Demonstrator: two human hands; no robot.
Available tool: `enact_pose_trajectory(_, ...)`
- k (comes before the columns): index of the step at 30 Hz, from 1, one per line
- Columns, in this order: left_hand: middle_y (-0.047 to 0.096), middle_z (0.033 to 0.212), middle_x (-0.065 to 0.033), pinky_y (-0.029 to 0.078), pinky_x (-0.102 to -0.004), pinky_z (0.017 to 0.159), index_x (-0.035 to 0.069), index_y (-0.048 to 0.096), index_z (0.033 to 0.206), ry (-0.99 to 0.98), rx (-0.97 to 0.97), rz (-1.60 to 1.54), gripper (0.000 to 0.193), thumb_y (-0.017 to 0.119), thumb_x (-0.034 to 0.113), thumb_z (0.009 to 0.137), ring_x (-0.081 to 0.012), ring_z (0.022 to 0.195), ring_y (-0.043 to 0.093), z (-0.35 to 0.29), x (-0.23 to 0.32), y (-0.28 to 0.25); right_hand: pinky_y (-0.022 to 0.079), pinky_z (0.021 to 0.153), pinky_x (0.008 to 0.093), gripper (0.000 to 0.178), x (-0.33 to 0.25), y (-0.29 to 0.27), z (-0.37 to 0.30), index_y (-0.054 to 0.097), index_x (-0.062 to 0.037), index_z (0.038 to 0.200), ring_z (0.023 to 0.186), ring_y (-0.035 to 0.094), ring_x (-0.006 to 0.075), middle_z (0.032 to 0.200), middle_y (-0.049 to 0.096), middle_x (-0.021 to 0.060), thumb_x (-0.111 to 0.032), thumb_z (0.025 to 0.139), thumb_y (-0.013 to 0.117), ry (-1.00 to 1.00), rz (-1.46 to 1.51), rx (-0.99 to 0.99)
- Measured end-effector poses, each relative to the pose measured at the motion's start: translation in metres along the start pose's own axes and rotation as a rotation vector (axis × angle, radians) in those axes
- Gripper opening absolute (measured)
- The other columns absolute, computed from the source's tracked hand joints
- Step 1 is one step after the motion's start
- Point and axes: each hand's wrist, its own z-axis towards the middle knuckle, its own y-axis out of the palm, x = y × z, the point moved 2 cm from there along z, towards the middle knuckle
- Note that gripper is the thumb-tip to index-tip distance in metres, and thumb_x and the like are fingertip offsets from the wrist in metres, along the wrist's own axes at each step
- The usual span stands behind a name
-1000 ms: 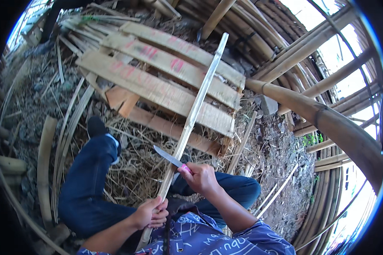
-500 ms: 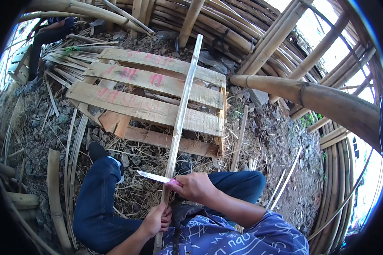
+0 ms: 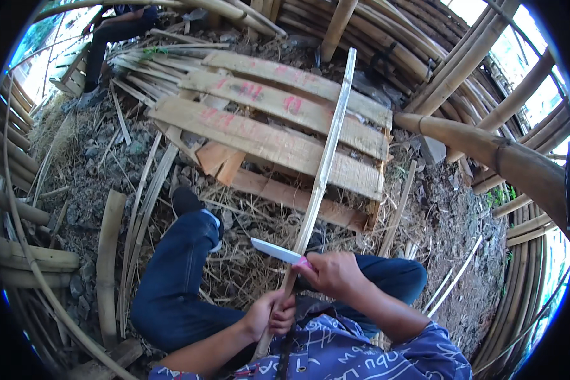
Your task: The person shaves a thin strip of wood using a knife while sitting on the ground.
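A long, pale bamboo strip [image 3: 326, 166] slants from my lap up across the slatted wooden pallet [image 3: 266, 140]. My left hand [image 3: 270, 315] is wrapped round its lower part, close to my body. Just above, my right hand [image 3: 331, 273] grips a knife [image 3: 277, 251] by its pink handle. The blade points left and lies across the strip, seemingly against it. My right fingers cover most of the handle.
A thick bamboo pole [image 3: 487, 147] juts in from the right beyond the pallet. Split bamboo pieces [image 3: 111, 266] lie left of my leg. Straw and shavings litter the stony ground. At the far left another person [image 3: 101, 50] sits. Bamboo poles [image 3: 361, 41] are stacked at the back.
The whole scene has shifted rightward in the picture as the view turned. Both hands keep their grips on strip and knife, and the knife stays across the strip just above my left hand.
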Motion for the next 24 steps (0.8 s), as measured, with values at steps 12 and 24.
enact_pose_trajectory(12, 0.028, 0.055, 0.0039, 0.019, -0.0206, 0.032, 0.014, 0.036, 0.078, 0.105, 0.038, 0.099, 0.030, 0.036, 0.038, 0.096, -0.0055, 0.038, 0.023, 0.000, 0.002, 0.020, 0.043, 0.045, 0.0439, 0.039, 0.006, 0.004, 0.000, 0.055, -0.0054, 0.064, 0.047, 0.055, 0.0365, 0.050, 0.052, 0.0154, -0.036, 0.087, 0.060, -0.047, 0.032, 0.046)
enact_pose_trajectory(24, 0.033, 0.058, 0.0042, 0.024, -0.0215, 0.038, 0.011, 0.038, 0.083, 0.394, 0.294, 0.552, 0.030, 0.036, 0.035, 0.100, -0.0046, 0.042, 0.029, -0.003, -0.003, 0.027, 0.043, 0.042, 0.0423, 0.044, 0.014, -0.001, 0.008, 0.057, -0.0071, 0.062, 0.045, 0.055, 0.0334, 0.049, 0.052, 0.0126, -0.043, 0.086, 0.060, -0.152, -0.066, -0.068)
